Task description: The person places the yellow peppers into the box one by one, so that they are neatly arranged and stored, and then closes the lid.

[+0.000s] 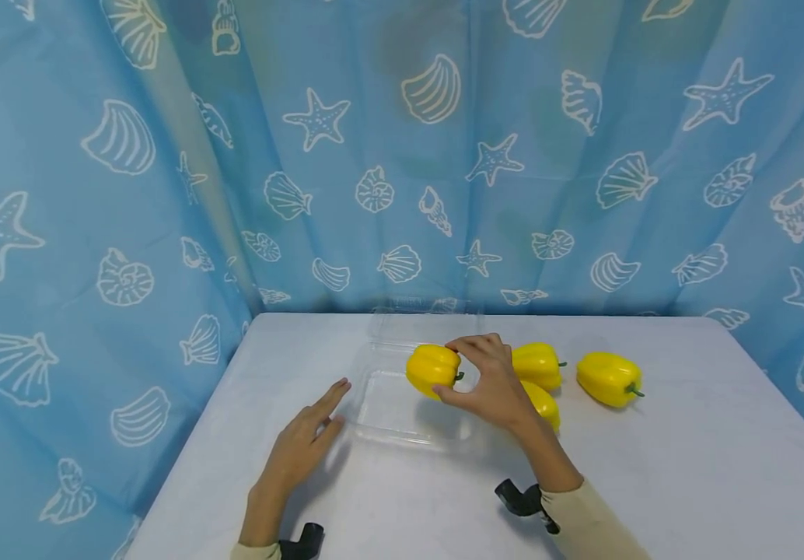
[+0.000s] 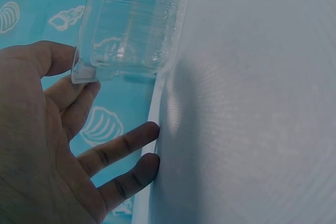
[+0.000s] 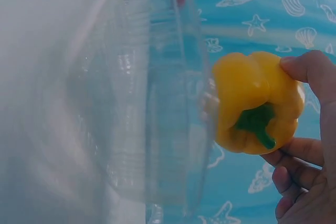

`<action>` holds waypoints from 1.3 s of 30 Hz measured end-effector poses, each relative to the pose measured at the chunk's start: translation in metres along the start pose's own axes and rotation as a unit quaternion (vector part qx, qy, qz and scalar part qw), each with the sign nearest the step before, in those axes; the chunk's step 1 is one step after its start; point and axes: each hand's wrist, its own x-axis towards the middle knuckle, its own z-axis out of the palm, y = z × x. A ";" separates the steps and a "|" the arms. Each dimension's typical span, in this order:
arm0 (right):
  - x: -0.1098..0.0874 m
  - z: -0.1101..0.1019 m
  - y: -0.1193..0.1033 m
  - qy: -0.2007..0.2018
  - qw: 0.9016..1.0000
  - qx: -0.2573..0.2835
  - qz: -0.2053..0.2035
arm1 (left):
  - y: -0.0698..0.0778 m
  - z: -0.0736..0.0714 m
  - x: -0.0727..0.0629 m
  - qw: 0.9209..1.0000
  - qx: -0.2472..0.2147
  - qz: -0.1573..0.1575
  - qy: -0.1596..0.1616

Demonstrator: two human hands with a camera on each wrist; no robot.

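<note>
My right hand [image 1: 494, 386] holds a yellow bell pepper [image 1: 430, 369] between thumb and fingers, above a clear plastic container [image 1: 391, 435]. The right wrist view shows the green stem of this bell pepper [image 3: 257, 72] pointing towards the camera, its side overlapping the container's rim. At the container's left side, my left hand [image 1: 302, 445] pinches the rim corner with thumb and index finger. In the left wrist view, the other fingers of that hand [image 2: 58, 124] spread out beside the clear container [image 2: 131, 30].
Two more yellow bell peppers [image 1: 538, 365] [image 1: 544, 406] lie partly behind my right hand. Another bell pepper [image 1: 609, 379] lies further right on the white table [image 1: 689, 467]. The container's clear lid [image 1: 426, 325] lies open at the back edge, before a blue shell-patterned curtain [image 1: 402, 155].
</note>
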 end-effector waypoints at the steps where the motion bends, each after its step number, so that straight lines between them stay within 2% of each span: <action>1: 0.001 0.002 0.000 -0.003 1.000 0.001 -0.003 | 0.000 0.000 0.000 1.000 -0.002 -0.002 -0.001; 10: 0.011 0.023 0.003 -0.019 0.999 0.009 -0.027 | 0.004 0.000 0.001 0.999 0.017 -0.035 -0.015; 20: 0.024 0.038 0.005 -0.041 0.999 0.020 -0.028 | 0.004 -0.001 0.004 0.999 0.021 -0.029 -0.014; 25: 0.026 0.049 0.003 -0.051 0.998 0.026 -0.024 | 0.000 -0.001 -0.002 0.999 0.018 -0.035 -0.014; 39: 0.034 0.065 0.004 -0.060 0.998 0.003 -0.020 | 0.005 -0.001 -0.001 0.999 0.026 -0.041 -0.019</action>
